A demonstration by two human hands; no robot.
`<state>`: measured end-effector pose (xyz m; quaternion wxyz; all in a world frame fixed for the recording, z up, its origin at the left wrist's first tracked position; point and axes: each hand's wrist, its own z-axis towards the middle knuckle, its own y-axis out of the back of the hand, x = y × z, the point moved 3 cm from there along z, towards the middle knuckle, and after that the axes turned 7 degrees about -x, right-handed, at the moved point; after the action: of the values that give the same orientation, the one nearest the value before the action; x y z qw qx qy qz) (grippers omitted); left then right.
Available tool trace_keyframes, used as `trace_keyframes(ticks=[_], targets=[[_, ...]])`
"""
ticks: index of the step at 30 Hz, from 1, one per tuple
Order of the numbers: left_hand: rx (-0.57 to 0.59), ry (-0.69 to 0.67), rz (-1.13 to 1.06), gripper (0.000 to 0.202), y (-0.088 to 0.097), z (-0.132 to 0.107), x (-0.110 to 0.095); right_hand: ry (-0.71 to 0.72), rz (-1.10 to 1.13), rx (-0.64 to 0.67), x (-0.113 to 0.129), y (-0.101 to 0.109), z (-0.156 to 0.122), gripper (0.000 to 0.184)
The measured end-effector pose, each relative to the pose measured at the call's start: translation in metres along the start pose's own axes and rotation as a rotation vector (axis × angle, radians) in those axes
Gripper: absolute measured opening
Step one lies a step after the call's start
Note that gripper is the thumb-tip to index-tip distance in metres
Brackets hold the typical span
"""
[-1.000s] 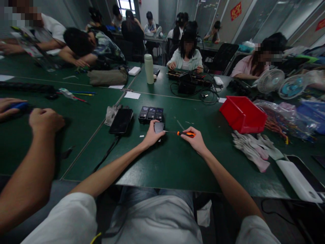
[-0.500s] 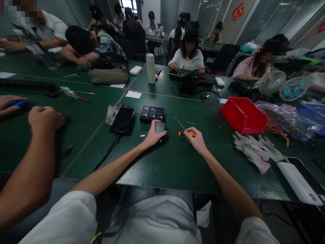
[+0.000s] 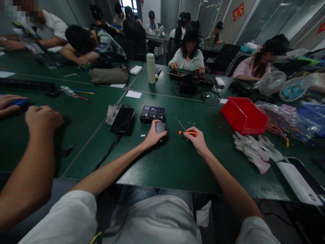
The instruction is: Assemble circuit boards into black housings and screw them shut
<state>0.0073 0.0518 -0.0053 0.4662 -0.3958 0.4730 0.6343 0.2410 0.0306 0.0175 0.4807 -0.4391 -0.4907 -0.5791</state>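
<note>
My left hand (image 3: 152, 136) grips a small dark rectangular device (image 3: 160, 127) and holds it down on the green table (image 3: 172, 162). My right hand (image 3: 195, 139) is closed on an orange-handled screwdriver (image 3: 187, 133). The screwdriver lies nearly level, and its thin shaft points left with the tip at the device's right side. Just beyond the device sits a row of three similar dark devices (image 3: 152, 113). A black phone (image 3: 122, 120) with a cable lies to their left.
A red bin (image 3: 244, 115) stands at the right, with white gloves (image 3: 254, 149) in front of it and bags of wires (image 3: 286, 118) beyond. A white flat device (image 3: 297, 179) lies at the near right edge. A neighbour's arm and fist (image 3: 42, 118) are at my left. Several people sit opposite.
My right hand tilted the screwdriver up briefly, then brought it back level against the device. My left hand stayed on the device. The neighbour's fist shifted slightly.
</note>
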Motion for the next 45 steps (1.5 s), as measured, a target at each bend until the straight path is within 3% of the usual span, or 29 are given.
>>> trace_keyframes(ticks=[5,28,37,45], targets=[[-0.006,-0.004,-0.006,0.053,0.0009,0.0001,0.0003,-0.05,-0.051,0.044,-0.005,-0.0014,0.0001,0.037],[0.007,-0.005,0.001,0.056,0.0,-0.0009,-0.0038,0.052,-0.035,-0.098,0.0004,0.0032,0.0025,0.035],[0.038,-0.042,-0.03,0.057,0.002,0.0001,-0.0038,0.118,-0.012,-0.022,0.0011,0.0029,0.0066,0.026],[0.056,-0.005,-0.061,0.052,0.0033,0.0005,-0.0011,-0.011,-0.009,0.015,-0.005,-0.0018,0.0072,0.031]])
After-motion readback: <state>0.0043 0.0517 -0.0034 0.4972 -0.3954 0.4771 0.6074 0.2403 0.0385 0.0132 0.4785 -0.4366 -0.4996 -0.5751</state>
